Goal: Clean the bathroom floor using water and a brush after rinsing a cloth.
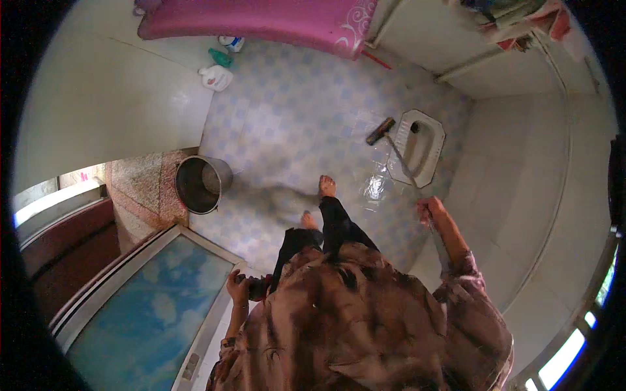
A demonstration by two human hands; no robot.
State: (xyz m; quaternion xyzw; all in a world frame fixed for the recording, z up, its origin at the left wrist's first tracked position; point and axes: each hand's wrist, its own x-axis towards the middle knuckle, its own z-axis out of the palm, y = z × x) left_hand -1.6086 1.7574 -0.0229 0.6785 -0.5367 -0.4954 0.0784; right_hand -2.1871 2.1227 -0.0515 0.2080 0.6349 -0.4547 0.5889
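My right hand point(431, 211) grips the handle of a long-handled scrub brush point(380, 131). The handle crosses the edge of a white squat toilet pan point(441, 141), and the dark brush head lies on wet floor tiles just left of it. At my left side, near the door frame, my left hand point(238, 288) is closed around a dark object point(257, 288); its kind is too blurred to tell. My bare feet point(326, 186) stand on the tiled floor point(274, 117), left of the pan.
A metal bucket point(222, 173) stands by the doorway at left, with a textured mat point(142, 190) beyond it. The door point(156, 313) has a blue patterned panel. White bottles point(216, 78) and a green one point(221, 57) line the left wall. A pink plastic tub point(259, 19) overhangs the far floor.
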